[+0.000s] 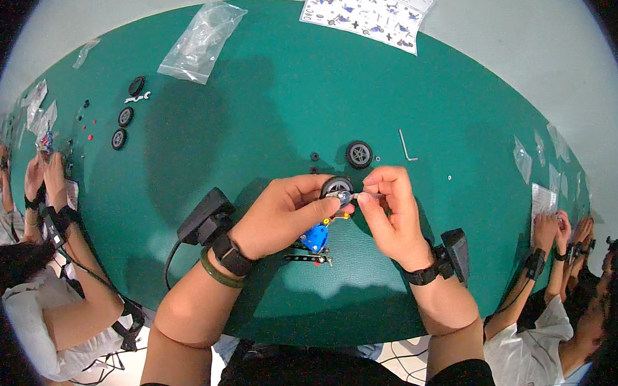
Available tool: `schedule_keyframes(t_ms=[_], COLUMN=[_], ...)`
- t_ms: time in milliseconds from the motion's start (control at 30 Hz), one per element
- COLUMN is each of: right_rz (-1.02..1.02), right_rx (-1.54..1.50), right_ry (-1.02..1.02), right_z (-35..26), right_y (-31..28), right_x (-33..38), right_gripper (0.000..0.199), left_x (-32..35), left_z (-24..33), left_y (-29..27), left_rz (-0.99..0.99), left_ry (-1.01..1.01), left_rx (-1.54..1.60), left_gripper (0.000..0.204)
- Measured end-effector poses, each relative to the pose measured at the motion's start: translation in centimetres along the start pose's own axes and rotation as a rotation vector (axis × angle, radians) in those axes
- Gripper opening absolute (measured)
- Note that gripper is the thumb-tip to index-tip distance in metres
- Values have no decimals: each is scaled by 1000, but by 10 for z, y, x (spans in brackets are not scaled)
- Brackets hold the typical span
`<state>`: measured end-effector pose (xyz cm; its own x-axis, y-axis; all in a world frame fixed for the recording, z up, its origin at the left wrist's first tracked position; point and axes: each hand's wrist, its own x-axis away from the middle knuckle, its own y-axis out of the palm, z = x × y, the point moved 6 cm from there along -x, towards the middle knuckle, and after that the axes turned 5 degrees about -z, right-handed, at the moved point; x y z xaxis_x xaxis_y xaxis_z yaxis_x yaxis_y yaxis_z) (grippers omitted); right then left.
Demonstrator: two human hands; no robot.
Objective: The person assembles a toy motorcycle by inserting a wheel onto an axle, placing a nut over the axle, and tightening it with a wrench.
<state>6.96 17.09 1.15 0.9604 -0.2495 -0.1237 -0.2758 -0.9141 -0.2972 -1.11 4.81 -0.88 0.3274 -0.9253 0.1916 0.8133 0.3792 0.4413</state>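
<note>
My left hand (285, 212) is closed on a small toy wheel (336, 184) with a black tyre and grey spokes, thumb pressed near its hub. Close beside it, my right hand (392, 220) pinches a thin, light-coloured piece at the wheel; its exact kind is too small to make out. Just below the fingers is a blue plastic part (315, 239) with yellow bits, partly hidden by my left hand. Under that is a black perforated strip (300, 258). A loose wheel (359, 154) lies just beyond my hands, with small black pieces (315, 156) to its left.
An L-shaped hex key (406, 146) lies right of the loose wheel. Farther out are a clear plastic bag (205, 43) and a printed instruction sheet (373, 15). Several wheels (125, 116) and a small grey wrench (138, 98) lie left. Other people work at both sides of the green table (451, 108).
</note>
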Motion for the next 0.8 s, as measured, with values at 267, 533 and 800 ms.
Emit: schedule_keyframes(t_ms=[267,533,800], right_rz=[-49,-64,-47], right_rx=[-172,-177,-121], right_ry=[91,67,45], right_z=[5,2,3], right_y=[2,4,5], right_x=[-1,-2,-3], right_gripper=[24,21,18], left_x=[1,0,0], left_z=[4,7,2], left_y=[4,4,3], left_rz=[-39,-84,-34], left_ry=[1,45,21], left_rx=[-74,-73,-110], left_gripper=[27,28,28])
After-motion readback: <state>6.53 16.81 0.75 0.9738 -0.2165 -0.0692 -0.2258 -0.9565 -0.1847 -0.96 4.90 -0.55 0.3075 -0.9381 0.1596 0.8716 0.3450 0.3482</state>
